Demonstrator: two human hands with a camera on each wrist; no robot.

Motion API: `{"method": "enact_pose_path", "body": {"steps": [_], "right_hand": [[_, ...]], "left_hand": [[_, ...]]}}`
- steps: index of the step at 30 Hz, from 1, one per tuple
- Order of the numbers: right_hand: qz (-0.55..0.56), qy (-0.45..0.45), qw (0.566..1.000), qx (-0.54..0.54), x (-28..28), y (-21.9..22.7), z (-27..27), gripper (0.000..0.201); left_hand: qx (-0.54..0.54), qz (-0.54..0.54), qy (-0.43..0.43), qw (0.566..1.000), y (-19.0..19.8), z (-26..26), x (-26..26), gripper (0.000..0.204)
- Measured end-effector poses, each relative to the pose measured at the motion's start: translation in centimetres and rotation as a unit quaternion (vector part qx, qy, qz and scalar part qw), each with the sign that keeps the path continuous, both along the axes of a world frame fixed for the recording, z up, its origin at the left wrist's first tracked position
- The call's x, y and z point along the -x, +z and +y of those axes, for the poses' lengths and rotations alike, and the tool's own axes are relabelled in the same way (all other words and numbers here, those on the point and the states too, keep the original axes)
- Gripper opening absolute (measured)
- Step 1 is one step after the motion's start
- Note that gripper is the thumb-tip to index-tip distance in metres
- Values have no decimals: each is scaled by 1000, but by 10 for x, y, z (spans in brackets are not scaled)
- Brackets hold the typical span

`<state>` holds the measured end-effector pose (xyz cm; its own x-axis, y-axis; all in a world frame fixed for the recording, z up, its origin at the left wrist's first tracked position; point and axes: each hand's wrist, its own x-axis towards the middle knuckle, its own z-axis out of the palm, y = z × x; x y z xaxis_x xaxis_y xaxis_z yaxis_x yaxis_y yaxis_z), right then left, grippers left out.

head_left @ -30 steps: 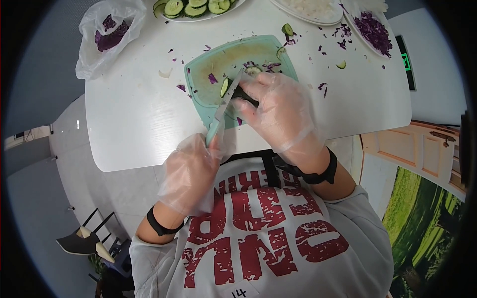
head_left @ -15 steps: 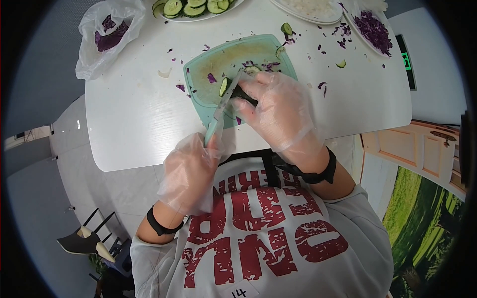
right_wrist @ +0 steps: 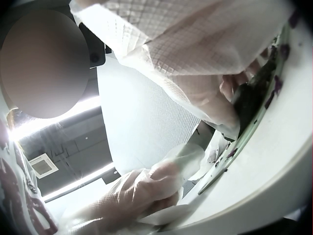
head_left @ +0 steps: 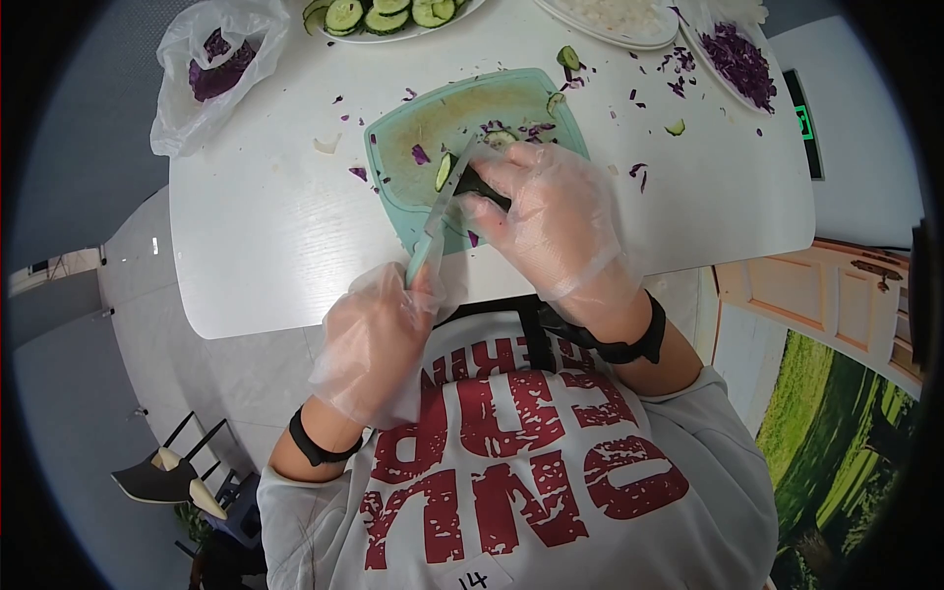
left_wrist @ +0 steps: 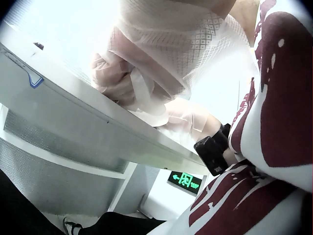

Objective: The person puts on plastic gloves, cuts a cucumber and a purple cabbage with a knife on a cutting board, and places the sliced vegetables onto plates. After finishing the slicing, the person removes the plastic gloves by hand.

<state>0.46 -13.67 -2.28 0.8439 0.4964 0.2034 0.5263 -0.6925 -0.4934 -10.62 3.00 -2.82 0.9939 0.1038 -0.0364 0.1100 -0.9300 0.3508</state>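
Observation:
My gloved left hand [head_left: 379, 329] grips a kitchen knife [head_left: 426, 254] by its pale green handle, near the table's front edge. The blade slants up and right over the cutting board [head_left: 403, 128], against a dark-skinned cucumber [head_left: 484, 191]. My gloved right hand [head_left: 562, 218] holds that cucumber from the right, fingertips close to the blade; the palm hides much of it. Left of the blade shows a pale-faced cucumber piece [head_left: 445, 173]. In the right wrist view, the right hand [right_wrist: 210, 93] bends over the cucumber [right_wrist: 252, 100], while the left hand [right_wrist: 146, 193] grips the knife below.
A plate of cucumber slices [head_left: 388, 15] stands at the back. Shredded purple cabbage [head_left: 737, 67] fills a plate at back right, beside a plate of pale pieces [head_left: 615, 18]. A plastic bag [head_left: 177, 113] with cabbage lies back left. Purple scraps [head_left: 639, 175] dot the table.

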Motion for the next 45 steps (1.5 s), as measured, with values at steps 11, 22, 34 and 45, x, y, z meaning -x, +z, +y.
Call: {"method": "enact_pose_path", "body": {"steps": [11, 22, 34, 45], "right_hand": [[-21, 6, 1000, -4, 1, 0, 1, 23], [-70, -10, 997, -5, 2, -6, 4, 19], [-96, -15, 995, -27, 3, -7, 4, 17], [-35, 7, 999, -10, 1, -5, 3, 19]], "left_hand": [[-5, 49, 15, 999, 8, -2, -4, 36], [-15, 84, 2, 996, 29, 1, -10, 44], [3, 117, 34, 993, 27, -3, -14, 46], [7, 184, 53, 981, 28, -1, -26, 48]]}}
